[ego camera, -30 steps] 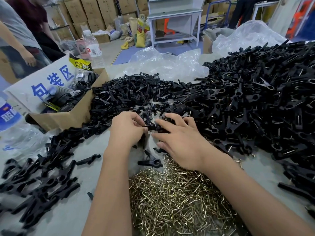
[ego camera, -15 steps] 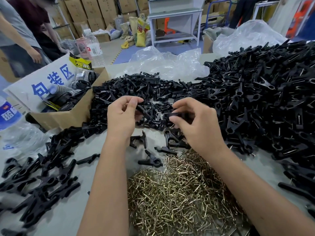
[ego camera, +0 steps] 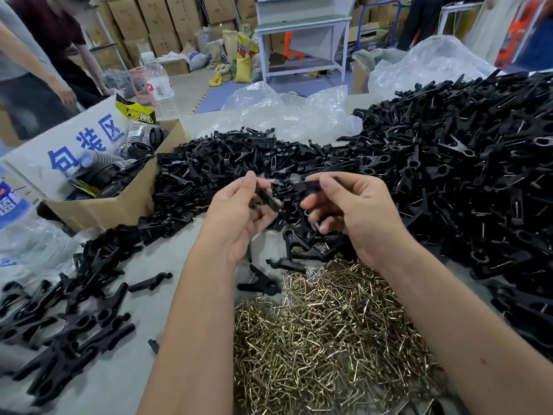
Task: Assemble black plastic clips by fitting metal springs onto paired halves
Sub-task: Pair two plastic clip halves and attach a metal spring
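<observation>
Warehouse table [ego camera: 167, 310], clip heaps [ego camera: 449, 181], spring pile [ego camera: 329, 339]

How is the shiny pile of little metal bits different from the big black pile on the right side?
The spring pile is brassy and shiny; the big clip pile is matt black plastic with thin metal wires showing. The springs are thin bent wires; the black pieces are chunkier, with ring-shaped ends. The spring pile lies close, between the person's forearms; the clip pile is larger and spreads across the right side. Both lie loose and jumbled on the grey table.

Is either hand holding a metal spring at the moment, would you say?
No, the left hand and right hand each pinch a black clip half; the springs lie heaped below.
</observation>
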Action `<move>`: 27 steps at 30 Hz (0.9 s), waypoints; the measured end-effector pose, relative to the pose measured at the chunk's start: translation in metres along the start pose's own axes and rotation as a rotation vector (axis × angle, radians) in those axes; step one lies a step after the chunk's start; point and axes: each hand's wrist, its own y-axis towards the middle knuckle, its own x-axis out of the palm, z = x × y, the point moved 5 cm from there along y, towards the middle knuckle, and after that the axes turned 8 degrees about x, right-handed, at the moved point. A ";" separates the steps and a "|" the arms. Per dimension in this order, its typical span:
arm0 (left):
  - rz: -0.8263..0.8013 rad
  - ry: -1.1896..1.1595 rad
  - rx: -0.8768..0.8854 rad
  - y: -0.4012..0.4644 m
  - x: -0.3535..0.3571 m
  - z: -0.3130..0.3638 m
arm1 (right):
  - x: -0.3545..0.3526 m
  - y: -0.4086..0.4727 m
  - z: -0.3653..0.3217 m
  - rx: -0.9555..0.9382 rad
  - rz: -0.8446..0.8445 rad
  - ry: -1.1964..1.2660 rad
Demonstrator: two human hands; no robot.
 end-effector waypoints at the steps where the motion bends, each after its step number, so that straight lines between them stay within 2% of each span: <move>1: 0.020 0.024 -0.009 0.001 -0.002 -0.001 | 0.000 0.000 0.000 0.001 0.012 -0.014; 4: 0.050 0.116 -0.022 0.002 -0.006 -0.005 | -0.001 0.001 0.001 0.010 0.025 -0.019; 10: 0.023 0.072 -0.011 0.004 -0.006 -0.005 | 0.002 0.003 0.008 0.059 -0.039 0.062; 17: -0.100 0.025 -0.056 -0.001 0.001 -0.004 | -0.005 0.008 0.010 -0.003 0.027 -0.052; 21: -0.131 -0.032 -0.086 -0.004 0.007 -0.004 | -0.005 0.010 0.015 0.016 0.001 -0.084; 27: -0.146 0.041 -0.106 -0.007 0.011 -0.006 | -0.004 0.006 0.011 -0.034 0.002 -0.183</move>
